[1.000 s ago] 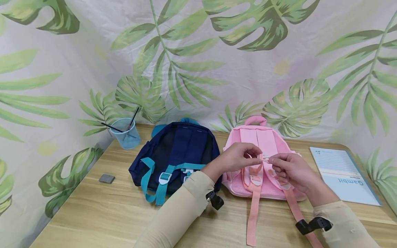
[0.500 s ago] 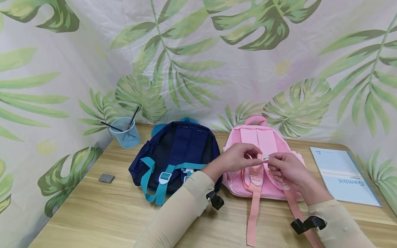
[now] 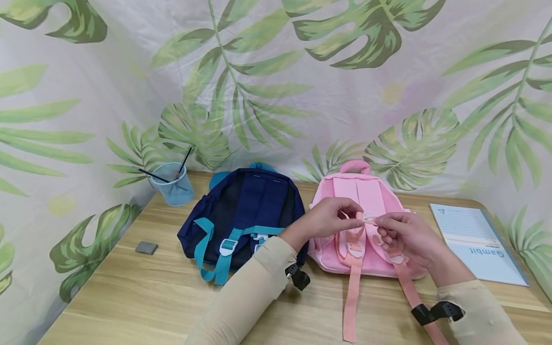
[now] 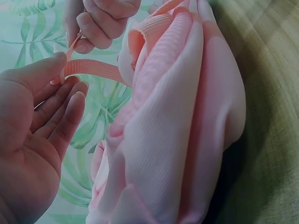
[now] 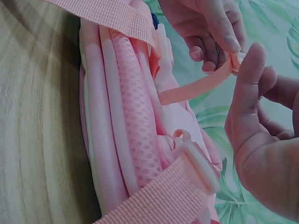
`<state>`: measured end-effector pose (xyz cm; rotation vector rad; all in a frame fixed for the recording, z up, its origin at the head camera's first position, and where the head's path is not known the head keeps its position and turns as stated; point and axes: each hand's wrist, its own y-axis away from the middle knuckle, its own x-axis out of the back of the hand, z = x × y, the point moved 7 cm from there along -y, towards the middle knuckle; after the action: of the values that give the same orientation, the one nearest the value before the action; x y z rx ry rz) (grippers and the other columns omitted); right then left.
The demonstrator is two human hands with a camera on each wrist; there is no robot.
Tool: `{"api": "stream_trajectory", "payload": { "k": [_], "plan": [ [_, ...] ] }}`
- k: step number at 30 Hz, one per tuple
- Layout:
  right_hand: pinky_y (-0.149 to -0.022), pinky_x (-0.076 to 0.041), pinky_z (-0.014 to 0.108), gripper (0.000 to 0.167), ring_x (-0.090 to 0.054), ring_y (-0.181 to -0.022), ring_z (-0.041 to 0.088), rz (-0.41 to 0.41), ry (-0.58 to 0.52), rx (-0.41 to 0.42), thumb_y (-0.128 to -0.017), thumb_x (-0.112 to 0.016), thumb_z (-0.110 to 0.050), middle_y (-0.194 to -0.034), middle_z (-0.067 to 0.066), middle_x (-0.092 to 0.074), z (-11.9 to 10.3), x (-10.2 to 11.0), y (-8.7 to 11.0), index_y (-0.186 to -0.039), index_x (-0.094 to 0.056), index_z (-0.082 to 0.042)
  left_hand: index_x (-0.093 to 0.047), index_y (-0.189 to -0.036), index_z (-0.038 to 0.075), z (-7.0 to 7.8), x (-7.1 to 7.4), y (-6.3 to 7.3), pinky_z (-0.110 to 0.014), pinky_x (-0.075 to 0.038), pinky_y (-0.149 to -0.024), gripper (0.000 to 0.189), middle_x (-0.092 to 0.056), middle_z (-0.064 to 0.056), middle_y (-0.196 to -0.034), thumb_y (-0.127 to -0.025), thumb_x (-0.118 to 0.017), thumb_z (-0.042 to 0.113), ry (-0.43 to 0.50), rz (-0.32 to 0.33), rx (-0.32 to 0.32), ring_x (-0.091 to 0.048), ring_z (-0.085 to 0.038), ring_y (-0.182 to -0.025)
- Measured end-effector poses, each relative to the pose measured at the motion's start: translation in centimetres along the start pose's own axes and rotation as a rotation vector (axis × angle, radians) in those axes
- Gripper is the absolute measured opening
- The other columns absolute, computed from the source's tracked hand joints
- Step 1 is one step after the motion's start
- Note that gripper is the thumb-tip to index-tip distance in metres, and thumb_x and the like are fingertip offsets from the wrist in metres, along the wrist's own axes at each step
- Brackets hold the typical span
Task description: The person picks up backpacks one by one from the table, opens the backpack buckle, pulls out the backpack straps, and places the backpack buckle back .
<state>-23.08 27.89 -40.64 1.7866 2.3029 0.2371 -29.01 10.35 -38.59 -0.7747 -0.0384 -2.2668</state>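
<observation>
A pink backpack (image 3: 376, 195) lies on the table with its shoulder straps facing up. Over it, my left hand (image 3: 329, 218) pinches a narrow peach strap (image 4: 96, 67) between thumb and fingers, close to a small white plastic piece (image 3: 368, 216). Just to the right, my right hand (image 3: 407, 235) pinches a thin peach end that leads from that spot, its thumb and forefinger together and the other fingers curled. In the right wrist view the strap (image 5: 196, 89) runs from the backpack up to the left fingertips. Fingers partly hide the white piece.
A navy backpack (image 3: 258, 201) with teal straps lies to the left. Farther left are a blue mesh cup (image 3: 174, 191) with pencils and a grey eraser (image 3: 146, 247). A notebook (image 3: 478, 244) lies right. Two wide peach straps hang toward the table's front, one a loose strap (image 3: 351, 306).
My right hand moved slightly left toward the white piece, then back right, drawing the thin peach end out again. My left hand has stayed nearly in place.
</observation>
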Motion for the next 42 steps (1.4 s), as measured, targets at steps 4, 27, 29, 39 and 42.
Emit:
{"api": "stream_trajectory", "payload": {
  "k": [4,27,29,39,42],
  "plan": [
    [-0.060,-0.054,0.021,0.027,-0.058,-0.066,0.006,0.001,0.023,0.014,-0.114,-0.054,-0.015,-0.080,-0.004,-0.064,0.1,-0.1,-0.2,-0.101,-0.077,-0.016,-0.074,-0.118,0.004,0.0,-0.1,-0.1,-0.014,-0.053,-0.090,0.022,-0.077,-0.010,-0.107,-0.100,-0.079,0.015,0.014,-0.005,-0.008,-0.064,-0.001,-0.093],
    [-0.056,-0.051,0.021,0.033,-0.055,-0.062,0.006,0.004,0.053,0.011,-0.116,-0.053,-0.029,-0.075,-0.005,-0.060,0.4,-0.8,-0.7,-0.092,-0.069,-0.012,-0.073,-0.116,0.006,0.1,-0.4,-0.6,-0.014,-0.053,-0.085,0.020,-0.071,-0.004,-0.102,-0.101,-0.079,0.017,-0.048,-0.035,-0.043,-0.061,-0.003,-0.090],
    [-0.055,-0.050,0.020,0.030,-0.053,-0.061,0.006,0.019,0.062,0.012,-0.115,-0.053,-0.023,-0.074,-0.005,-0.058,0.4,-0.7,-0.8,-0.093,-0.070,-0.011,-0.071,-0.119,0.005,-0.1,-0.6,-0.7,-0.014,-0.053,-0.085,0.023,-0.071,-0.007,-0.105,-0.101,-0.079,0.016,-0.034,-0.051,-0.023,-0.062,-0.005,-0.093],
    [-0.052,-0.049,0.019,0.029,-0.052,-0.059,0.005,0.042,0.043,0.015,-0.115,-0.052,-0.019,-0.072,-0.005,-0.057,0.5,-0.5,-0.7,-0.095,-0.071,-0.010,-0.073,-0.124,0.005,-2.6,-2.4,-0.4,-0.015,-0.052,-0.092,0.031,-0.077,-0.005,-0.115,-0.098,-0.082,0.018,-0.116,-0.123,0.129,-0.065,-0.005,-0.099],
    [-0.051,-0.048,0.019,0.029,-0.052,-0.059,0.006,0.045,0.044,0.014,-0.115,-0.051,-0.019,-0.072,-0.005,-0.057,0.5,-0.6,-0.6,-0.096,-0.071,-0.010,-0.075,-0.121,0.006,-2.7,-2.7,-0.4,-0.014,-0.052,-0.091,0.026,-0.078,-0.003,-0.111,-0.098,-0.081,0.017,-0.108,-0.111,0.123,-0.065,-0.003,-0.096]
  ]
}}
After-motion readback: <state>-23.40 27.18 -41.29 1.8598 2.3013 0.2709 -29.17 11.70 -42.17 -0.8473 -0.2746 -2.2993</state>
